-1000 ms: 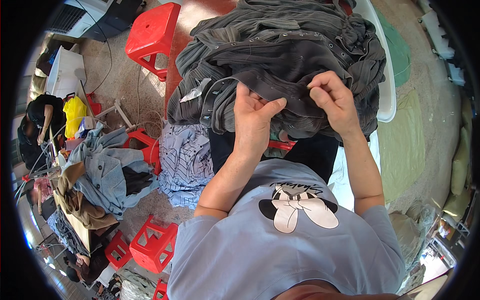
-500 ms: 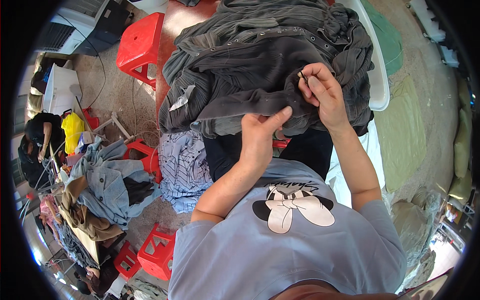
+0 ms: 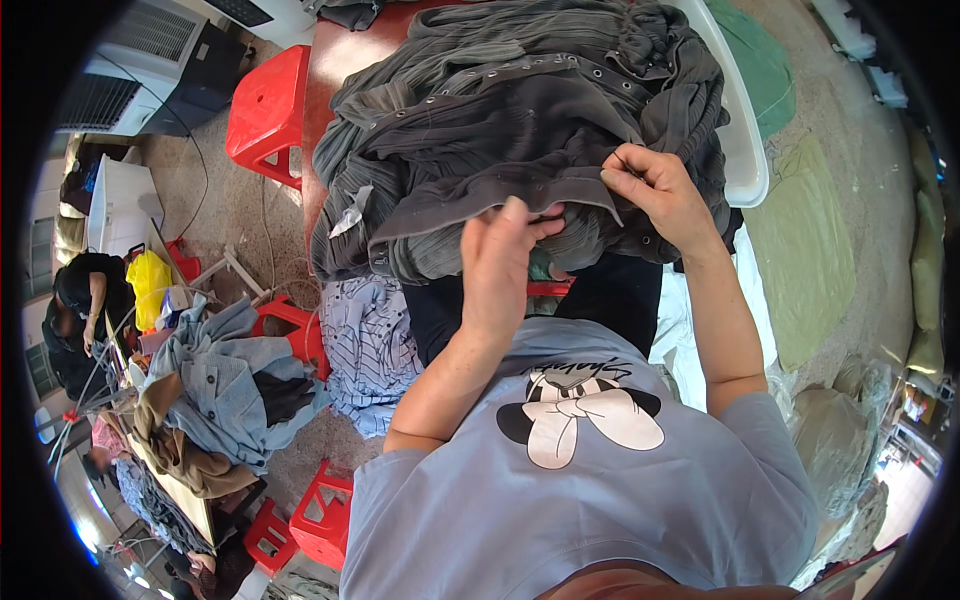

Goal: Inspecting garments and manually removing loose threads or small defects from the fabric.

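Observation:
A heap of dark grey ribbed garments [image 3: 420, 110] with rows of metal eyelets lies in front of me. At its near side, a smooth dark band [image 3: 570, 192] of one garment runs across toward my right hand. My left hand [image 3: 497, 262] is at the band's lower edge, thumb and fingers closed about the cloth, slightly blurred. My right hand [image 3: 662, 195] is closed in a pinch over the garment, near the band's right end. What sits between its fingertips is too small to make out. A crumpled whitish scrap [image 3: 352, 211] lies on the heap's left side.
A white tub rim [image 3: 752, 150] curves along the heap's right. Red stools [image 3: 268, 112] stand at left, near a striped blue garment [image 3: 370, 350] and piled grey-blue clothes [image 3: 235, 375]. People work at far left. Green cloth [image 3: 805, 265] covers the floor at right.
My right hand has turned, with its fingers now lower and a thin dark item no longer plainly showing. My left hand has shifted left along the band, whose edge is lifted.

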Motion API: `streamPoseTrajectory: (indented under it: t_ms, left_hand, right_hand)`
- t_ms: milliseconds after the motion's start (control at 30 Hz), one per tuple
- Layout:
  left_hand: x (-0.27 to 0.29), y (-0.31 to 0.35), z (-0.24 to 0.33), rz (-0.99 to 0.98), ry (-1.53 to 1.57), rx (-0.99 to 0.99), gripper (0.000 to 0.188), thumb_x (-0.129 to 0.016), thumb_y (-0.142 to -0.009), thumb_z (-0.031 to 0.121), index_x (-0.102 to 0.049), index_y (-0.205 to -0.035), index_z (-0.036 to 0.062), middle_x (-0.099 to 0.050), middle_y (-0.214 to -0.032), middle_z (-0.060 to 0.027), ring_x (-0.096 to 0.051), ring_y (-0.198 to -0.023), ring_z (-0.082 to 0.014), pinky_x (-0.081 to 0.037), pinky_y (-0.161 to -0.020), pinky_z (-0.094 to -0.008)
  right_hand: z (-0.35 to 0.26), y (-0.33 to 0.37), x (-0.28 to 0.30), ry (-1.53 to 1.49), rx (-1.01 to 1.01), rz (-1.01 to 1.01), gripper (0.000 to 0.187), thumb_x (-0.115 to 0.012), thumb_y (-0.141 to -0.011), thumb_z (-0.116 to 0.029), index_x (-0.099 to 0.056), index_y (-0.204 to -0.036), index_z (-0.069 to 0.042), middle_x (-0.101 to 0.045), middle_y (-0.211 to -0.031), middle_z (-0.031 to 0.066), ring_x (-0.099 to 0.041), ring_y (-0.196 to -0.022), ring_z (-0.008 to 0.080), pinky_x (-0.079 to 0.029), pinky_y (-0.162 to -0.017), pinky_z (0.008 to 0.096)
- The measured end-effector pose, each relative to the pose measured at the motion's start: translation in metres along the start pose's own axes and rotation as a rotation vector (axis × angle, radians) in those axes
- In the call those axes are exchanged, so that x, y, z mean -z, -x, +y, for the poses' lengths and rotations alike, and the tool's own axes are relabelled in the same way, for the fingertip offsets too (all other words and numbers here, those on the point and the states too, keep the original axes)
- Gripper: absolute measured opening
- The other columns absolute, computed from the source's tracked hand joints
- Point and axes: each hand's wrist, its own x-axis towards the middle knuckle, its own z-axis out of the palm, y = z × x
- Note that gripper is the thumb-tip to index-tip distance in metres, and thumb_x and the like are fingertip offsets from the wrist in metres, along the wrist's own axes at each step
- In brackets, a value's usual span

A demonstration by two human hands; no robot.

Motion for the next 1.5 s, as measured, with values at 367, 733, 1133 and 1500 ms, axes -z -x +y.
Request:
streamPoseTrajectory:
  t_ms: [367,733,1133,1500]
  left_hand:
    - [-0.019,-0.007,0.002,-0.076,0.128,0.234,0.029,-0.065,-0.089,-0.001,-0.056,-0.116,-0.0032,-0.067,-0.106,-0.0113,-0.065,-0.092,-0.0163,-0.051,-0.085,-0.0308]
    - [-0.008,-0.008,-0.002,-0.054,0.174,0.218,0.015,-0.060,-0.094,0.006,-0.063,-0.107,-0.0005,-0.068,-0.105,-0.0097,-0.066,-0.093,-0.0169,-0.054,-0.080,-0.0352]
    - [-0.017,-0.008,0.002,0.026,0.194,0.194,0.005,-0.061,-0.093,0.003,-0.064,-0.091,0.0003,-0.069,-0.094,-0.0090,-0.066,-0.085,-0.0150,-0.055,-0.079,-0.0305]
    - [-0.015,-0.005,-0.004,-0.003,0.173,0.083,0.009,-0.066,-0.091,0.002,-0.060,-0.085,0.0063,-0.065,-0.088,-0.0010,-0.058,-0.080,-0.0072,-0.046,-0.075,-0.0240]
  right_hand:
    - [-0.012,0.007,-0.004,-0.106,0.042,-0.075,0.022,-0.065,-0.094,-0.019,-0.059,-0.082,-0.001,-0.052,-0.070,-0.0052,-0.045,-0.067,0.0034,-0.038,-0.059,0.0220]
    - [-0.007,0.016,0.000,-0.085,-0.001,-0.104,0.021,-0.065,-0.095,-0.019,-0.057,-0.082,-0.004,-0.043,-0.071,-0.0096,-0.036,-0.063,-0.0001,-0.028,-0.054,0.0195]
    - [-0.017,0.026,-0.022,0.604,0.644,0.247,0.031,-0.073,-0.081,-0.010,-0.057,-0.108,-0.005,-0.061,-0.087,0.0090,-0.063,-0.064,0.0239,-0.051,-0.058,0.0325]
    - [-0.010,0.026,-0.030,0.733,0.637,0.275,0.025,-0.072,-0.085,-0.016,-0.059,-0.103,-0.005,-0.062,-0.085,0.0077,-0.065,-0.069,0.0258,-0.051,-0.058,0.0350]
